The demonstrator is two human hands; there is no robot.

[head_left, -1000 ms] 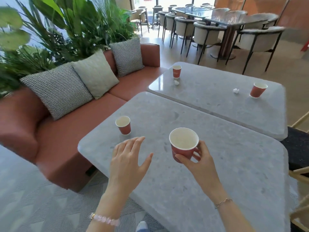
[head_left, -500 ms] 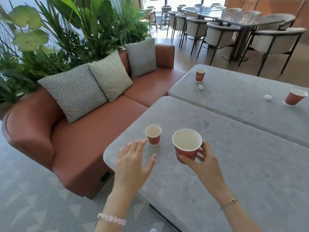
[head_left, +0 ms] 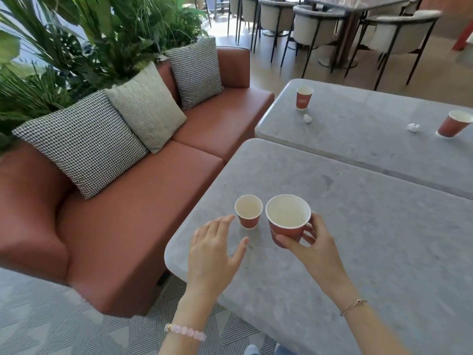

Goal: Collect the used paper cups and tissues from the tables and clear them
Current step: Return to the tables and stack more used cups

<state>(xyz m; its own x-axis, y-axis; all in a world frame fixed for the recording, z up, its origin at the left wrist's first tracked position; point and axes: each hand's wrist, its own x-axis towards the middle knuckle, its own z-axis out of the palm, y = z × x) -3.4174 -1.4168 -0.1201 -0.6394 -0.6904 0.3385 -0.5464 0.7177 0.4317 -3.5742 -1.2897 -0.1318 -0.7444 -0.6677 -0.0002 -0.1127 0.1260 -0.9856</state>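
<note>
The left hand (head_left: 215, 249) is spread wide, just beside the small paper cup (head_left: 248, 211) on the near table (head_left: 358, 252). It should wrap softly around the cup and not squash it. The right hand (head_left: 311, 243) pinches a big paper cup (head_left: 288, 219) right beside the small one. Both cups look empty inside.

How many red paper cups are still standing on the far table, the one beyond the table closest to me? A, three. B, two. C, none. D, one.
B: the far table holds two red paper cups, one near its sofa-side corner and one at the right edge of the view, each with a crumpled tissue beside it.
</note>
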